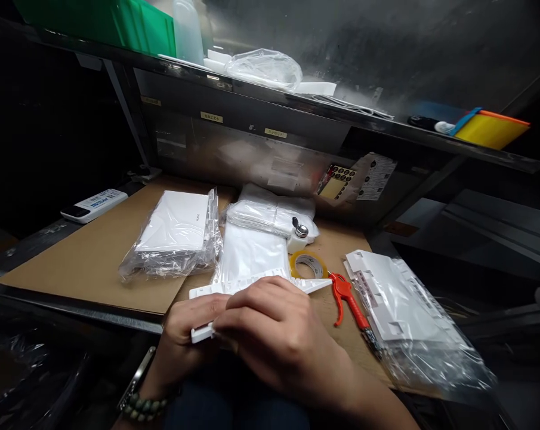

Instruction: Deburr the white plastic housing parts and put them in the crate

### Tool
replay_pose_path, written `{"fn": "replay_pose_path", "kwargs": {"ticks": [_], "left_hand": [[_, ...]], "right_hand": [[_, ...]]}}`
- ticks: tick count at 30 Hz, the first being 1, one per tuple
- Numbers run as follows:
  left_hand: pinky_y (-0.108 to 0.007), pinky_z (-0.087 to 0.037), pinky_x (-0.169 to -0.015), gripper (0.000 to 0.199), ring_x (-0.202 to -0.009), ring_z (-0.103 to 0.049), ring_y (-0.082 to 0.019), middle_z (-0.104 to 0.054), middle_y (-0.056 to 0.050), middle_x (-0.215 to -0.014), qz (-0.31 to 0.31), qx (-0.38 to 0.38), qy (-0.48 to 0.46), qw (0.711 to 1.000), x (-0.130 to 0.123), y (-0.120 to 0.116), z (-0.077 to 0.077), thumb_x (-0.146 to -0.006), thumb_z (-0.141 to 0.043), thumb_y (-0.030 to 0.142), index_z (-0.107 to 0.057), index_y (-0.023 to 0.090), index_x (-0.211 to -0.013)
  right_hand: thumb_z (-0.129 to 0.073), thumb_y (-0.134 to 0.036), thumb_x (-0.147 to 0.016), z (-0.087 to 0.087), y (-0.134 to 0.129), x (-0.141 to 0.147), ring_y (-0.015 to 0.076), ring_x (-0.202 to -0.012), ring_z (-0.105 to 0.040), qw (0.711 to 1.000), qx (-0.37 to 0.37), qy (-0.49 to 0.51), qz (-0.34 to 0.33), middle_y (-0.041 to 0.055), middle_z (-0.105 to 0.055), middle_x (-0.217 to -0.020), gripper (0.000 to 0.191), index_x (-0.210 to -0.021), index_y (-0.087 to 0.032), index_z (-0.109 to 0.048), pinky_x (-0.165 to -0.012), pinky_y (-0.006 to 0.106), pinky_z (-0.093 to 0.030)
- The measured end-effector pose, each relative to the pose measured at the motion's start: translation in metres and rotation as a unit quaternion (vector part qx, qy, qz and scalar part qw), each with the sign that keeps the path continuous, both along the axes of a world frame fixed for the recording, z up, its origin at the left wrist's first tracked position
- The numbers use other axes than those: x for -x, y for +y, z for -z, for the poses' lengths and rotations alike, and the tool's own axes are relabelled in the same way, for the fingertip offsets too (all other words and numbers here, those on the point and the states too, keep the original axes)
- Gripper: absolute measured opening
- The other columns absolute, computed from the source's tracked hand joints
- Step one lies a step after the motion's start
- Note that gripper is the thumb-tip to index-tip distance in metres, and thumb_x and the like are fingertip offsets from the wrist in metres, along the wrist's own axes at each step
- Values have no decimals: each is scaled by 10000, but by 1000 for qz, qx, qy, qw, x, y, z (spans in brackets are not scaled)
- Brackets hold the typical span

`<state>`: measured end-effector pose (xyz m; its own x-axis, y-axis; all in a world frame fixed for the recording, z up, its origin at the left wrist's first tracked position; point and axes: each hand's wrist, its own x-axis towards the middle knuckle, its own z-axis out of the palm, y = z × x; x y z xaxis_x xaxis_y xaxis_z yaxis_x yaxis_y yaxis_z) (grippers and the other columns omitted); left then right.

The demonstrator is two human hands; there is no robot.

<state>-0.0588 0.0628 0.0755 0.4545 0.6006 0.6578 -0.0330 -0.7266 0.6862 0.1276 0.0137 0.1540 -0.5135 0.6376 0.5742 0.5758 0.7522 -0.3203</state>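
Both hands are closed around a white plastic part [201, 333] at the front edge of the bench. My left hand [187, 328] grips its left end, with a beaded bracelet and a metal band on the wrist. Over the part's near side lies my right hand [278, 334], fingers curled and overlapping the left fingers. Much of the part is hidden under the hands; a thin tapered end sticks out to the right. Just beyond it are a stack of clear plastic bags [254, 251], a roll of yellow tape [309, 264] and a red air blow gun [348, 298].
Bagged white panels [175, 224] sit on cardboard [95, 257] at left; more bagged white parts [404, 304] lie at right. A small pump-top bottle [298, 236] stands behind the tape. Overhead, a shelf [252, 89] holds a green bin [104, 27] and a yellow folder [493, 128].
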Motion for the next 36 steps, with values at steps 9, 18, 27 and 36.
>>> {"fn": "replay_pose_path", "kwargs": {"ticks": [9, 18, 27, 36], "left_hand": [[-305, -617, -851, 252, -936, -758, -214, -800, -34, -989, -40, -37, 3, 998, 20, 2, -1, -873, -696, 80, -741, 213, -1082], [-257, -608, -788, 225, -937, -755, -214, -787, -62, -1066, -34, -80, 34, 996, -7, 6, 3, -909, -676, 210, -721, 225, -1129], [-283, -624, -867, 268, -923, -765, -209, -801, 2, -1022, -96, -40, 10, 994, 32, 0, 8, -846, -720, 77, -757, 236, -1058], [-232, -643, -717, 163, -781, -764, -190, -807, 46, -891, -162, 89, -19, 983, 23, -5, -11, -798, -819, 182, -810, 292, -918]], "right_hand": [[-666, -140, -936, 4, 1, -64, 167, -912, -665, 994, 12, 28, 104, 27, -737, -961, 106, -1000, -215, -704, -850, 346, -471], [-626, -213, -947, 9, -4, -4, 161, -843, -681, 998, 7, 62, 27, 26, -760, -935, 78, -992, -192, -687, -824, 363, -469], [-699, -163, -908, 19, -1, -103, 195, -911, -692, 979, -27, 45, 199, 21, -759, -950, 95, -961, -232, -738, -891, 403, -495], [-754, -173, -870, 29, -29, -120, 234, -945, -686, 907, -82, 227, 346, 40, -725, -968, 123, -956, -259, -771, -893, 438, -541]]}}
